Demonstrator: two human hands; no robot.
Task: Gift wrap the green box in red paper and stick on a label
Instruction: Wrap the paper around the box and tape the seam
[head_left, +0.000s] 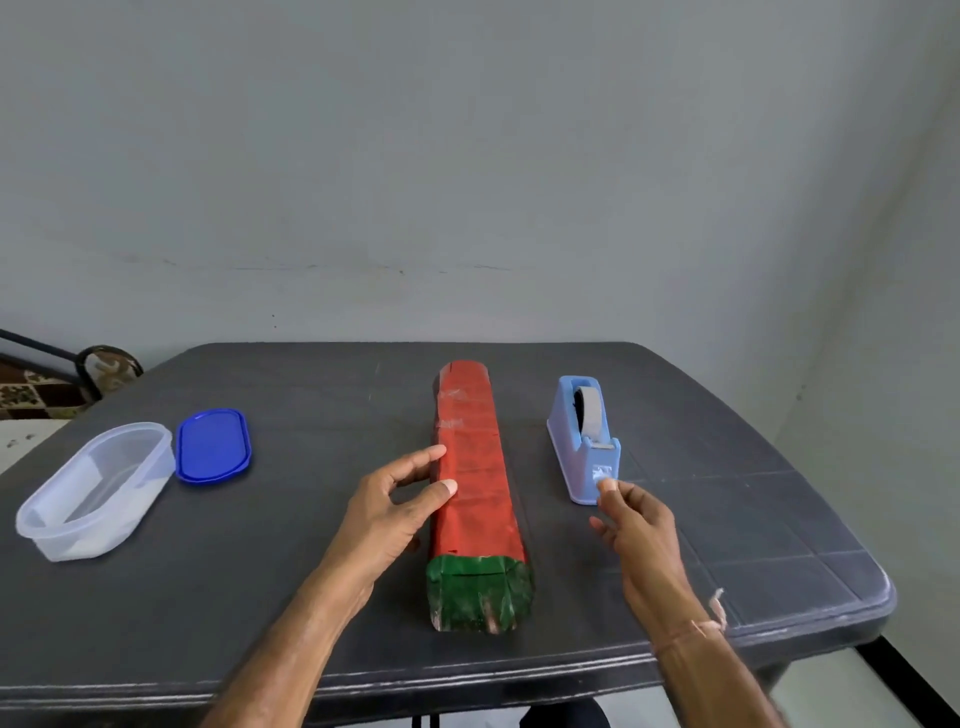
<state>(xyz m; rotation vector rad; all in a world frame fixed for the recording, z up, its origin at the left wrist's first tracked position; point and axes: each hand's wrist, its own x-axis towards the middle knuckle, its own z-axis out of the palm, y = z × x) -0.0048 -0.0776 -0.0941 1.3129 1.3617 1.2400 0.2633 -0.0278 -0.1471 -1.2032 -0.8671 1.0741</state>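
A long green box (478, 592) lies lengthwise down the middle of the dark counter (291, 587), running away from the person, with red paper (470, 467) wrapped around all but its near end, where the crumpled green still shows. Patches of clear tape glint on the far part of the red wrap. The left hand (395, 514) rests against the box's left side about midway along it, fingers spread and loosely curled, the thumb and forefinger tips touching the red paper's edge without closing around anything. The right hand (636, 525) is on the other side of the box, clear of it, reaching to the near end of a light blue tape dispenser (584, 441) that stands parallel to the box on its right; the thumb and forefinger are pinched together at the dispenser's cutter end, and whether a strip of tape sits between them is too small to tell. Well off to the left sit an empty clear plastic tub (93, 493) and, just beside it, its blue lid (213, 444) lying flat.
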